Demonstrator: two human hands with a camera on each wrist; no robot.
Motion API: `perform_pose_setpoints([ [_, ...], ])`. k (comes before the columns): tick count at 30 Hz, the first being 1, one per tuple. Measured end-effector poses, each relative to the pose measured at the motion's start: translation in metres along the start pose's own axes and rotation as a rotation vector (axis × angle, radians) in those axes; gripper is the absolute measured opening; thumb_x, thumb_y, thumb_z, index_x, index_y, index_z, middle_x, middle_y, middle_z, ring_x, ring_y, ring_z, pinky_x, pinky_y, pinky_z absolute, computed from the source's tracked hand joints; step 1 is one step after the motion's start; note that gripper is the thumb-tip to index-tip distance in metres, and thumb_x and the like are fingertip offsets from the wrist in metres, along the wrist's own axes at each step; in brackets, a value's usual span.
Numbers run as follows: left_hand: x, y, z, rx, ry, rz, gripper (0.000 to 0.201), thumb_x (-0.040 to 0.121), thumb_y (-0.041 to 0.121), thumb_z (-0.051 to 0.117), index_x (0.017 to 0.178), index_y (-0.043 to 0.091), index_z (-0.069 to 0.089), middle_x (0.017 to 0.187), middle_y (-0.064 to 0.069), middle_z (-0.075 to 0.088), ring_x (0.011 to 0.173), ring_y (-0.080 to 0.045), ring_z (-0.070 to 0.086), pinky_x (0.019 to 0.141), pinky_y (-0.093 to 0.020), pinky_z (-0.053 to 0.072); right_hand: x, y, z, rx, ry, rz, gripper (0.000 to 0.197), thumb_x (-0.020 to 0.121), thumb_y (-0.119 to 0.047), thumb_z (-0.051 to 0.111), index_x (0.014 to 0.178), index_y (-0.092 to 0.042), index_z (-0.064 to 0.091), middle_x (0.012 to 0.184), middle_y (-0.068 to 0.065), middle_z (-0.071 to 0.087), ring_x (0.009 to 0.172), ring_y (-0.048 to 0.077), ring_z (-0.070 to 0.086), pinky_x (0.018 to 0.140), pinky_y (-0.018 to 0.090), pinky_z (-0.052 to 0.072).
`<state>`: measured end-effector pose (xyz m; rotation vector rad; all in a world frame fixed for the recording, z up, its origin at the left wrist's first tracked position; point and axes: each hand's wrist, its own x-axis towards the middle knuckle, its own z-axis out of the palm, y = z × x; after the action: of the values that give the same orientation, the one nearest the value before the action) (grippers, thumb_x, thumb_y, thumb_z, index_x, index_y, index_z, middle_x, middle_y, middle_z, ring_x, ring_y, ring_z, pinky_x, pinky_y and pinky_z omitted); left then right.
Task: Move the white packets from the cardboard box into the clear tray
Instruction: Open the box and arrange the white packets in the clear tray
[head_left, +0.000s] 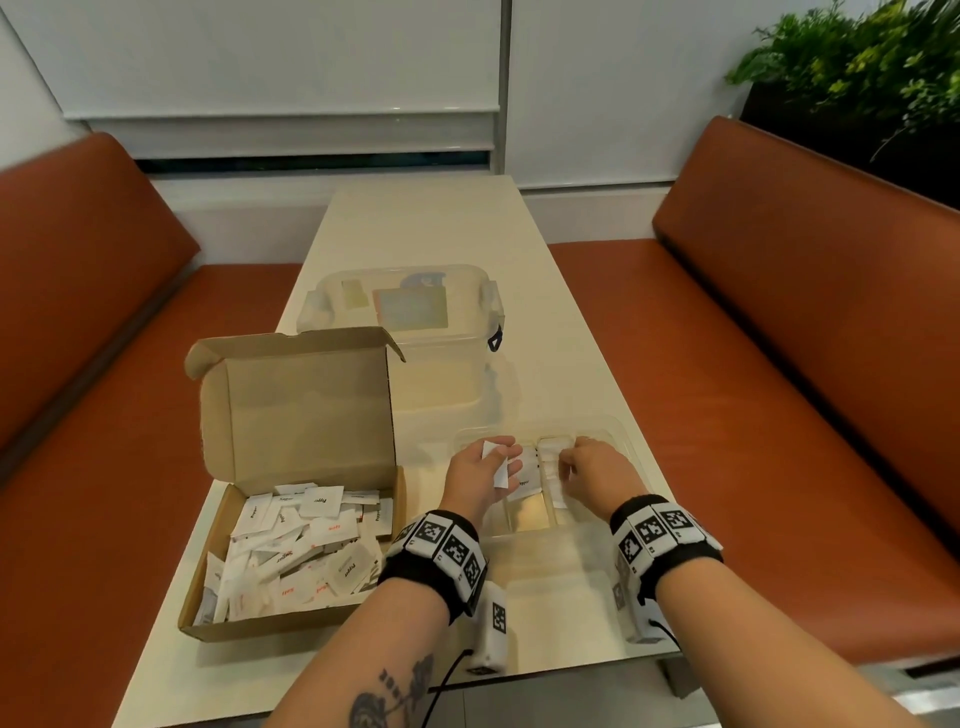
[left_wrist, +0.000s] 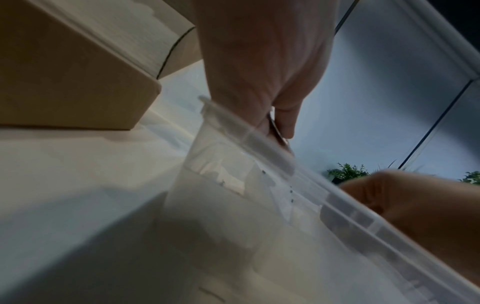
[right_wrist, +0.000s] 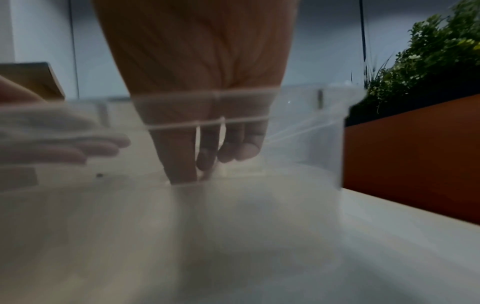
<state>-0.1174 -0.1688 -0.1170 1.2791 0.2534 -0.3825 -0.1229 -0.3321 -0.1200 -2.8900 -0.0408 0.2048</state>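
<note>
Open cardboard box (head_left: 291, 545) at table's left, lid upright, heaped with small white printed packets (head_left: 306, 540) lying at all angles. Clear tray (head_left: 618, 441) beside it, long axis left-right, walls nearly invisible. Left hand (head_left: 480, 475) pinching packets (head_left: 496, 460) over tray; right hand (head_left: 592, 470) curled inside, grip indiscernible.
</note>
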Motion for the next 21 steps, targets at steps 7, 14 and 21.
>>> perform_pose_setpoints([
  [7,-0.003,0.003,0.002,0.033,0.011,0.002,0.031,0.103,0.027,0.033,0.110,0.025,0.063,0.121,-0.006,0.063,0.110,-0.020,0.056,0.080,-0.029,0.048,0.002,-0.035,-0.017,0.546,0.066,0.045,0.023,0.093,-0.031,0.055,0.086,-0.012,0.067,0.075,0.000,0.069,0.062,0.010,0.059,0.059,0.019,0.044],
  [14,-0.003,0.008,-0.002,0.074,-0.020,0.053,0.032,0.103,0.029,0.034,0.119,0.028,0.062,0.133,-0.004,0.049,0.125,-0.021,0.047,0.087,-0.029,0.050,0.007,-0.047,-0.018,0.861,0.003,0.068,0.014,0.079,-0.011,0.072,0.090,-0.015,0.064,0.074,0.005,0.067,0.063,0.012,0.061,0.056,0.018,0.046],
  [21,-0.002,0.009,-0.009,0.121,0.252,0.186,0.017,0.093,0.010,0.058,0.107,0.003,0.064,0.094,-0.011,0.065,0.072,-0.018,0.062,0.057,-0.020,0.054,0.021,-0.039,-0.027,0.492,0.102,0.062,0.009,0.084,-0.011,0.067,0.090,-0.011,0.073,0.086,0.004,0.070,0.076,0.011,0.059,0.070,0.019,0.044],
])
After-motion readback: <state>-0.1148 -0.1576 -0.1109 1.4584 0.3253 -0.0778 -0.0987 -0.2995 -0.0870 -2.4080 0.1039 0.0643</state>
